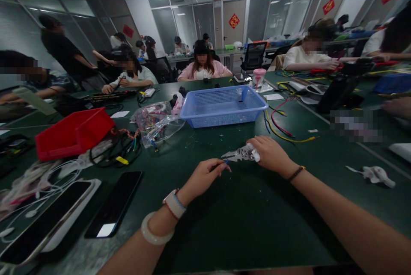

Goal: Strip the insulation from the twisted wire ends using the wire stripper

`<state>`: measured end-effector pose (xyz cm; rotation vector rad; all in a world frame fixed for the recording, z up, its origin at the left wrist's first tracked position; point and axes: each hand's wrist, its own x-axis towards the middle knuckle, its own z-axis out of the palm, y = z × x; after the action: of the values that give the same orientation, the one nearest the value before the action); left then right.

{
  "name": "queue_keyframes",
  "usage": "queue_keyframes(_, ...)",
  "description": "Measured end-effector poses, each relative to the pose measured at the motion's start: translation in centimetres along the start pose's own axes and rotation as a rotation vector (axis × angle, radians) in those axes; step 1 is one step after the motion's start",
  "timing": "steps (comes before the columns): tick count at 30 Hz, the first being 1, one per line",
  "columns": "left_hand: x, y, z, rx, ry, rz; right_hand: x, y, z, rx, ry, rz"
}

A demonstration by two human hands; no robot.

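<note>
My right hand (269,153) grips wire strippers (241,154), with crumpled white material around the handles. Their metal jaws point left, toward my left hand (205,176). Thumb and fingers of that hand pinch a small blue wire (226,162) right at the tip of the jaws. Most of the wire is hidden by my fingers, and whether the jaws bite on it I cannot tell. Beyond both hands stands a blue plastic basket (224,119). Red, yellow and blue wires (282,131) lie on the green table to its right.
At left are a red bin (75,134), a clear bag of wires (157,123), black cables (112,151), a black phone (115,204) and a larger phone (48,219) with white earphone cord. Crumpled white material (375,175) lies at right. Several people sit around the tables.
</note>
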<state>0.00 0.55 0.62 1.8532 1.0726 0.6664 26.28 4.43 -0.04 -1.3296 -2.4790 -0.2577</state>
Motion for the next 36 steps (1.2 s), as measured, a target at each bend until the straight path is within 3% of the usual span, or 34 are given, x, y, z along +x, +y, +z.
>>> queue_keyframes(9, 0.1, 0.5, -0.2, -0.055, -0.041, -0.03, 0.0, -0.1, 0.2, -0.017, 0.019, 0.019)
queue_keyframes(15, 0.1, 0.1, 0.1, -0.235, -0.235, -0.069, 0.0, 0.2, 0.3, -0.089, 0.21, -0.085)
queue_keyframes(19, 0.0, 0.1, 0.4, -0.329, -0.325, -0.12, -0.2, 0.1, 0.1, -0.185, 0.289, -0.014)
queue_keyframes(26, -0.1, 0.2, 0.9, -0.492, -0.347, -0.19, -0.4, 0.2, 0.1, -0.167, 0.199, -0.029)
queue_keyframes(36, 0.0, 0.3, 0.6, -0.609, -0.379, -0.177, -0.3, -0.5, 0.2, -0.17, 0.04, -0.01)
